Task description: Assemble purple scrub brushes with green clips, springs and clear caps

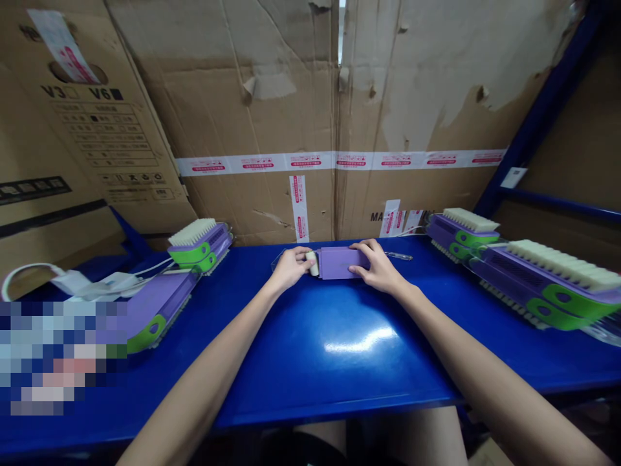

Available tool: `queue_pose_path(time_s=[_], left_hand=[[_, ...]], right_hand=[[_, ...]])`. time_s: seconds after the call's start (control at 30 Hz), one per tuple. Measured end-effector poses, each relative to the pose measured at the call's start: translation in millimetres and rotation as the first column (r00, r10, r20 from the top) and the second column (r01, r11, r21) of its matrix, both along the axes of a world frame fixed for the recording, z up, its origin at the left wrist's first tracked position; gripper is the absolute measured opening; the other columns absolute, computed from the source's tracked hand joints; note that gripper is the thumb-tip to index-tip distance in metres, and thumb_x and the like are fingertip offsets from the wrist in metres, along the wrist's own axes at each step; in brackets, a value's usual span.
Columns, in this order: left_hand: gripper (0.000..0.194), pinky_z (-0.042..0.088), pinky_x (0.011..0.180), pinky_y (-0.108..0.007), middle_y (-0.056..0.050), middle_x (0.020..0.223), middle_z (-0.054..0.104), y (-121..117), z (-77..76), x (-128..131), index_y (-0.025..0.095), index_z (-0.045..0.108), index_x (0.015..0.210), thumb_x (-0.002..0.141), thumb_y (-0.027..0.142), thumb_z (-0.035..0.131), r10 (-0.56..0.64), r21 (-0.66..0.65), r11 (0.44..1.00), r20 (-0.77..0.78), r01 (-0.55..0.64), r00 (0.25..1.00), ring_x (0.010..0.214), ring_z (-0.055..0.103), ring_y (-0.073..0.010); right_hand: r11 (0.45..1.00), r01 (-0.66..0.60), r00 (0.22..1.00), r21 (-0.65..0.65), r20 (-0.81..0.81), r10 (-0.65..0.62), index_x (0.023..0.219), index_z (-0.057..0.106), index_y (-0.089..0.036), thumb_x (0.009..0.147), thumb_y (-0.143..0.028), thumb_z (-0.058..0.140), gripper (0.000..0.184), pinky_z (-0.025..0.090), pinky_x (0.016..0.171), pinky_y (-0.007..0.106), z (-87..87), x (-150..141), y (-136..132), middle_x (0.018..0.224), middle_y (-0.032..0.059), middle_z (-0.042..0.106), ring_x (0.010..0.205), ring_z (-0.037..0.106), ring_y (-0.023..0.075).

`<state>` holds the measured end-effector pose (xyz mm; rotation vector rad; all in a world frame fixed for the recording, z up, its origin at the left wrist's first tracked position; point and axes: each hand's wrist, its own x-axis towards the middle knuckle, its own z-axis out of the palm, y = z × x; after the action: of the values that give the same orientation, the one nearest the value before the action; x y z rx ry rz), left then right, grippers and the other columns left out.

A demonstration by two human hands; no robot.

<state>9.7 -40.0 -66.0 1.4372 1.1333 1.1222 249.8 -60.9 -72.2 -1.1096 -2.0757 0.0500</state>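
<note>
In the head view, a flat purple plastic casing (334, 263) lies lengthwise before me at the middle of the blue table. My right hand (376, 266) is closed round its right end, thumb on the near face and fingers over the top edge. At the casing's left end, my left hand (294, 268) pinches a small cream-coloured block (312, 263) between thumb and fingers. The block sits right beside the casing; whether the two are joined I cannot tell. Just right of my right hand lies a slender clear item (398, 256), too blurred to name.
Purple-and-green units with cream bristle-like pads stand on the blue table (310, 382) at left (194, 249) and right (557, 278). White cables and an adapter (72, 283) lie at left. Cardboard (262, 116) walls the back; a blue post (538, 116) rises at right.
</note>
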Motion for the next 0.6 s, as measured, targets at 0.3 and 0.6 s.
queue_pose_path(time_s=[0.3, 0.6], left_hand=[[0.033, 0.051, 0.087, -0.041, -0.012, 0.096, 0.071, -1.3, 4.5, -2.2, 0.011, 0.063, 0.095, 0.063, 0.011, 0.071, -0.035, 0.09, 0.995, -0.093, 0.043, 0.995, 0.09, 0.068, -0.0249], [0.037, 0.05, 0.09, -0.041, -0.013, 0.1, 0.07, -2.8, 3.4, -4.6, 0.01, 0.065, 0.099, 0.064, 0.018, 0.072, -0.048, 0.158, 0.985, -0.14, 0.07, 0.989, 0.094, 0.067, -0.0259]], right_hand=[[1.0, -0.024, 0.999, -0.005, -0.044, 0.024, 0.117, 0.053, -0.024, 0.076, -0.025, 0.063, 0.043, 0.04, 0.098, 0.048, -1.8, 0.3, 1.5, 0.107, 0.0082, 0.047, 0.106, 0.047, 0.0263], [0.998, -0.034, 0.996, -0.048, -0.086, 0.03, 0.117, 0.055, -0.025, 0.074, -0.023, 0.065, 0.043, 0.038, 0.099, 0.047, -1.5, 0.7, 1.6, 0.108, 0.0073, 0.046, 0.106, 0.047, 0.0249]])
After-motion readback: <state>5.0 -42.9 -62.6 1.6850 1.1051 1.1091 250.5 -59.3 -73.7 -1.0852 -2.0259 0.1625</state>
